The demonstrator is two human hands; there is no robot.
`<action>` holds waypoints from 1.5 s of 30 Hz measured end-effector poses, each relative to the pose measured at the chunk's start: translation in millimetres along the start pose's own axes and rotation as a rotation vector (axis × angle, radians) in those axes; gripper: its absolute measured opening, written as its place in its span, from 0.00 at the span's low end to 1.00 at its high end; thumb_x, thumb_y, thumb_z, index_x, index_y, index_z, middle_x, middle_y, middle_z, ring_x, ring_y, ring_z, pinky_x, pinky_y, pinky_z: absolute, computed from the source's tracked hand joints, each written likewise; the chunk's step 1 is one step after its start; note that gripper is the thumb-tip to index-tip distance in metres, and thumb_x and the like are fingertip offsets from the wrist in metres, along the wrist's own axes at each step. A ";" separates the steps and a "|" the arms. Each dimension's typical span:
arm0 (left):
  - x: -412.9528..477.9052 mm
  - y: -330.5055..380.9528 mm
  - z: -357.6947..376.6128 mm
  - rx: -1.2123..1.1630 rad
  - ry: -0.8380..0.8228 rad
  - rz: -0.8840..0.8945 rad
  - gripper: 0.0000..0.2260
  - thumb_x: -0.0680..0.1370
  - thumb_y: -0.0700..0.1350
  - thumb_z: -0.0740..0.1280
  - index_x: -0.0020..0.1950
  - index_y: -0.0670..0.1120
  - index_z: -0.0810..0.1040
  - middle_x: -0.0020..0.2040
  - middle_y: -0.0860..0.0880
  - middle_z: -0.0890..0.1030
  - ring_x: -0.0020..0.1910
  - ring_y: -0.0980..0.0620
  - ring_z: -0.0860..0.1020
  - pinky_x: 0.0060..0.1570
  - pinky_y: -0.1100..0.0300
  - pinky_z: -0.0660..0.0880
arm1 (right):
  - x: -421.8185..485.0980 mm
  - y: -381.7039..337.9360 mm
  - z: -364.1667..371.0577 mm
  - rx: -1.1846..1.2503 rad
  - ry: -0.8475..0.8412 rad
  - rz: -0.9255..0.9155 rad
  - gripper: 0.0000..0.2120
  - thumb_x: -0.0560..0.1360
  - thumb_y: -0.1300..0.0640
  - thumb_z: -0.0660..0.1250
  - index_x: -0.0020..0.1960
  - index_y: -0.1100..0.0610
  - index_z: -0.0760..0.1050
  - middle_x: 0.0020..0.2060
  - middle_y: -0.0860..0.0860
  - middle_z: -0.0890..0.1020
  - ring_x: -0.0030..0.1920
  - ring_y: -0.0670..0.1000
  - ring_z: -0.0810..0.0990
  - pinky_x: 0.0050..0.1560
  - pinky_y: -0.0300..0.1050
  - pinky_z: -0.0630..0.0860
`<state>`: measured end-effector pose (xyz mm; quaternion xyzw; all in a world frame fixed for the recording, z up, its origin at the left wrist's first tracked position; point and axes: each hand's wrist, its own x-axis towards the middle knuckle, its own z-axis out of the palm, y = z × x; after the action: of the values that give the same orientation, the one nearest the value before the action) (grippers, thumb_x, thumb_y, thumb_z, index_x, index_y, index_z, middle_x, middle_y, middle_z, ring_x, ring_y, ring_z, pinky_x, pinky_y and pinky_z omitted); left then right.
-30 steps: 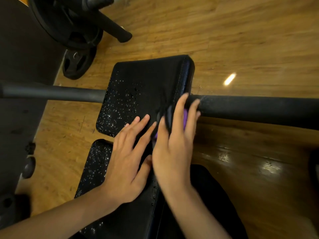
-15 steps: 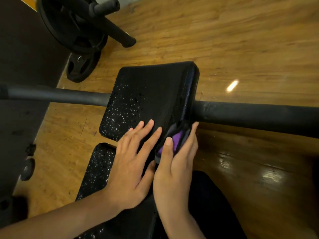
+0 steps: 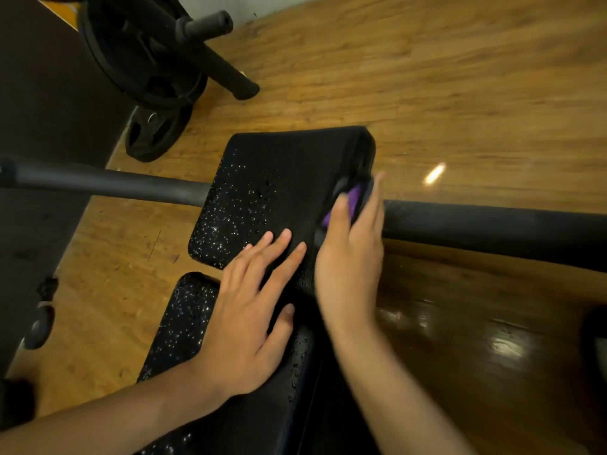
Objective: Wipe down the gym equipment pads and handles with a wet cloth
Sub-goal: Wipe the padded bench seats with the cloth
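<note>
The right hand [image 3: 349,257] presses a purple cloth [image 3: 353,200] against the right edge of the far bench pad [image 3: 279,178], while the left hand [image 3: 249,310] lies flat on the droplet-speckled pad near a black bar [image 3: 492,228]

Left hand [image 3: 244,326]: bare, no rings, no glove
Right hand [image 3: 349,267]: bare, no glove
Forearms: bare, no sleeves visible

Right hand [image 3: 349,257] with cloth [image 3: 353,200] slid back up pad [image 3: 289,178] side edge, toward bar [image 3: 492,224].
</note>
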<state>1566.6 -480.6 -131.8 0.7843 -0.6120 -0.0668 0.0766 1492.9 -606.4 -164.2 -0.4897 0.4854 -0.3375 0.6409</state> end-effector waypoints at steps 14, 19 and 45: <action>1.3 0.4 1.1 0.009 -0.016 0.001 0.29 0.80 0.45 0.58 0.83 0.45 0.61 0.83 0.47 0.61 0.83 0.44 0.56 0.78 0.37 0.56 | 99.7 -29.9 -6.0 -0.129 -0.165 -0.179 0.31 0.85 0.55 0.59 0.83 0.46 0.50 0.83 0.48 0.51 0.82 0.52 0.50 0.81 0.55 0.57; 0.3 1.6 0.3 0.011 -0.014 -0.001 0.30 0.79 0.44 0.58 0.83 0.46 0.61 0.83 0.48 0.61 0.83 0.45 0.56 0.78 0.37 0.56 | 67.3 -25.8 0.2 -0.015 0.017 0.011 0.27 0.86 0.45 0.54 0.83 0.48 0.53 0.80 0.48 0.62 0.77 0.49 0.64 0.72 0.41 0.62; 1.4 2.5 0.6 0.012 -0.007 -0.012 0.29 0.79 0.45 0.58 0.82 0.47 0.61 0.83 0.48 0.61 0.83 0.45 0.57 0.77 0.38 0.57 | -3.9 0.8 -1.9 -0.124 -0.031 -0.126 0.33 0.85 0.49 0.56 0.83 0.46 0.40 0.83 0.44 0.42 0.82 0.45 0.42 0.81 0.49 0.54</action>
<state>1564.5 -482.6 -132.0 0.7880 -0.6082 -0.0663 0.0691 1489.9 -603.3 -163.9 -0.5631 0.4637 -0.3389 0.5942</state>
